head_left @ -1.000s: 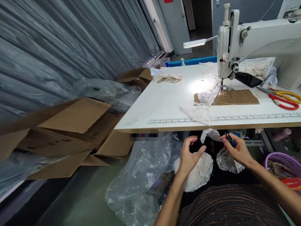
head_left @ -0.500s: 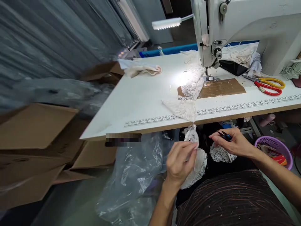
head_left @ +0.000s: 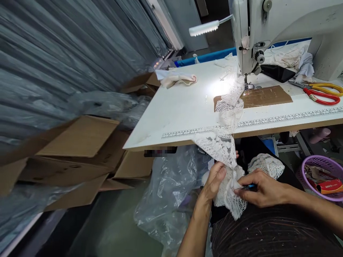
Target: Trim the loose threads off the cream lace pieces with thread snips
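Two hands are now meeting over the lap, where half a second ago they were working well apart. The left hand (head_left: 215,176) is pinching the lace (head_left: 223,142) between thumb and curled fingers, as it was before, but lower and nearer the body. The right hand (head_left: 261,188), which was holding the snips (head_left: 248,186) off to the right, is now lying against the lace, its fingers pressed together around the small blue tool with the tip touching the fabric. The lace is running from under the needle of the sewing machine (head_left: 268,25), across the table (head_left: 182,107) and over its near edge into the hands. More of it is hanging down than before, and the flap that was lying flat by the ruler marks is now draping off the edge.

The lace is looking white, openwork and limp, with a scalloped border. A second bunch of lace (head_left: 266,165) is resting just to the right of it. The table is showing smooth and white, with a flat brown board (head_left: 268,95) at the needle. Scissors (head_left: 321,93) with red and yellow handles are lying at far right. Crinkled clear plastic (head_left: 168,185) is sagging below the table at left.
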Demonstrator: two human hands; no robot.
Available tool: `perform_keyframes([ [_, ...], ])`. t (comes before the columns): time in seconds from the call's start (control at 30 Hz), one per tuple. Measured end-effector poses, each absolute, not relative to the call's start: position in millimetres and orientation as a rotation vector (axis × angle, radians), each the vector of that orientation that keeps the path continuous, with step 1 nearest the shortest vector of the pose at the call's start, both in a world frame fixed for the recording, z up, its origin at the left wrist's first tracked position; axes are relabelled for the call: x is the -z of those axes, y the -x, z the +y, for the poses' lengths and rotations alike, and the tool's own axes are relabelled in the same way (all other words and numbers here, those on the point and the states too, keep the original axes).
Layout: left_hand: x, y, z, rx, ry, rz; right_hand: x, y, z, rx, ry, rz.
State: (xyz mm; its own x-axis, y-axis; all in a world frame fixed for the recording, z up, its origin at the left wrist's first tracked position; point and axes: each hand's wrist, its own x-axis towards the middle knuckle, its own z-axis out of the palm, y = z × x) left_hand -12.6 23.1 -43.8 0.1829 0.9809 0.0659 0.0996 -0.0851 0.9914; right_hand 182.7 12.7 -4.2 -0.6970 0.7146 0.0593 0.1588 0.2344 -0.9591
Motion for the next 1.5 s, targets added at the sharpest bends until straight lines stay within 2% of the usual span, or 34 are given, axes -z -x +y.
perform_keyframes([
  [0.1,45.9,3.2,14.8,-0.970,-1.198,0.880,6.8,-183.7,8.1,-1.479,0.772,-2.047],
  [0.37,29.3,-0.9,-0.7,-0.976,-0.678,1.135,20.3,-192.3,28.9,-1.363,1.068,-2.030],
  [0.77,28.4,2.8,-2.8,-0.991,-0.979,1.257,27.0,-176.0,43.0,-1.241,1.041,-2.129],
  [1.2,25.6,2.1,0.4,-0.998,-0.930,1.264,29.9,-174.2,39.3,-1.211,1.113,-2.080],
  [1.5,28.8,0.3,2.7,-0.985,-0.914,1.273,35.5,-170.7,36.5,-1.041,1.253,-2.104],
])
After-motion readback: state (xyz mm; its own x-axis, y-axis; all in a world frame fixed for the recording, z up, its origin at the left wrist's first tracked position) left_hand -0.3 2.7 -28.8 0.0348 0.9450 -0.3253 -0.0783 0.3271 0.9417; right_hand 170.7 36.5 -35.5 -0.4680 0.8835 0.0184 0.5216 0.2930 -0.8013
